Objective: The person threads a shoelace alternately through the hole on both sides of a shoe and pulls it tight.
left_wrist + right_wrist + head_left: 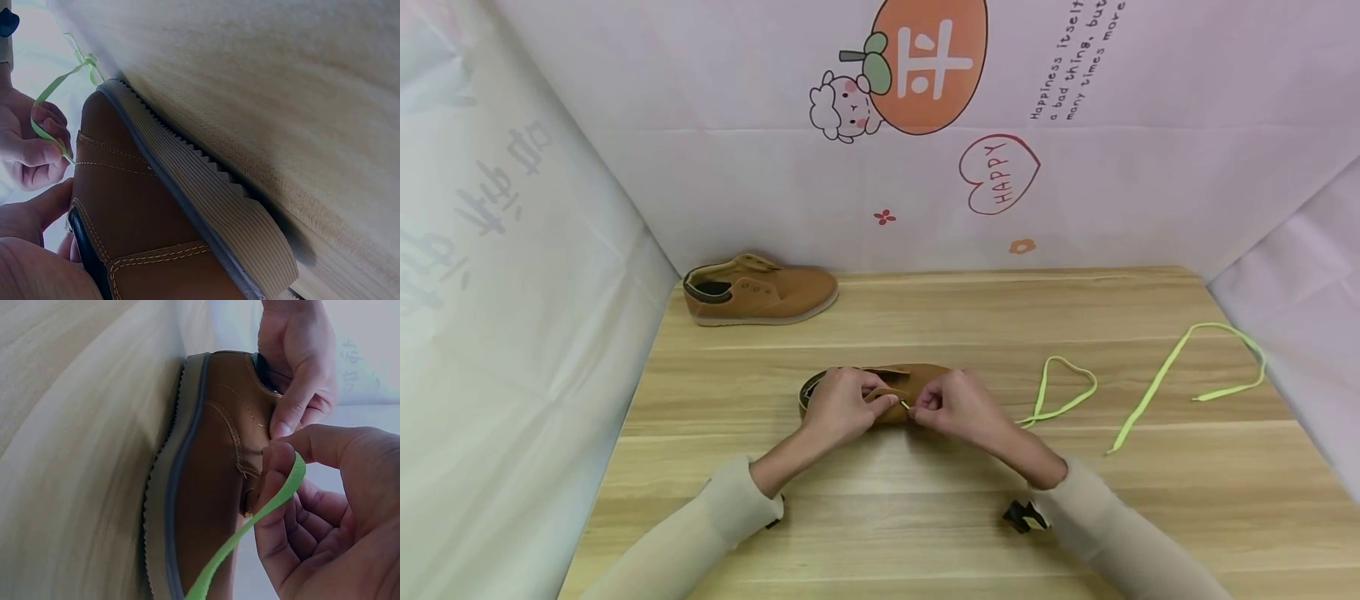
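Note:
A tan leather shoe [925, 379] lies on the table between both hands, its toe to the right. My left hand [841, 407] holds the shoe at its opening, with thumb and fingers pinching the eyelet flap. Close by, my right hand [961, 407] pinches a yellow-green shoelace [225, 550] near its end, right at the edge of that flap. In the right wrist view, the rest of this lace trails down past the toe. The left wrist view shows the ridged sole [206, 181] and the stitched side; the lace tip is hidden behind my fingers.
A matching shoe [797, 292] without a lace stands at the back left of the wooden table [880, 533]. A second yellow-green lace [1150, 395] lies curved at the right. White printed cloth [760, 192] walls in the back and sides.

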A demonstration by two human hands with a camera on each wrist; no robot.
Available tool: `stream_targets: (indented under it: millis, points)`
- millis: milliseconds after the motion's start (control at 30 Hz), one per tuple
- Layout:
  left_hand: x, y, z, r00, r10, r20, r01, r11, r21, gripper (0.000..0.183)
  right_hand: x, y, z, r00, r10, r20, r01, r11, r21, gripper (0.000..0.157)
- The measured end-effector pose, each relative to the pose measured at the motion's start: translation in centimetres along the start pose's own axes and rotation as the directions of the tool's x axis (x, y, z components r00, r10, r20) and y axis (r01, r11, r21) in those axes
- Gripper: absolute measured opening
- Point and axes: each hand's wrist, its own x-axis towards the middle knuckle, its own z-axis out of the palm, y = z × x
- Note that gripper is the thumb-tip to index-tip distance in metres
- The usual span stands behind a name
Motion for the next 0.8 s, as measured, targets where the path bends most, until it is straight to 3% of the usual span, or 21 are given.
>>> stream_targets:
  millis: [367,567,800]
  points:
    - [-0.1,0.0,-0.1,1.0,-0.006,0.007,0.006,1.0,-0.03,0.006,0.2,-0.3,1.2,0.996,0.038,-0.078,-0.039,0.999,-0.005,0.017]
    - [-0.2,0.0,-0.1,1.0,-0.009,0.0,0.009,1.0,-0.024,0.005,0.1,-0.2,1.8,0.993,0.016,-0.114,-0.019,1.0,-0.024,0.019]
    - [-0.3,-0.2,0.1,0.999,0.041,-0.034,-0.041,0.999,0.001,0.006,0.0,0.0,2.1,0.985,-0.032,-0.171,0.017,0.996,-0.084,0.019]
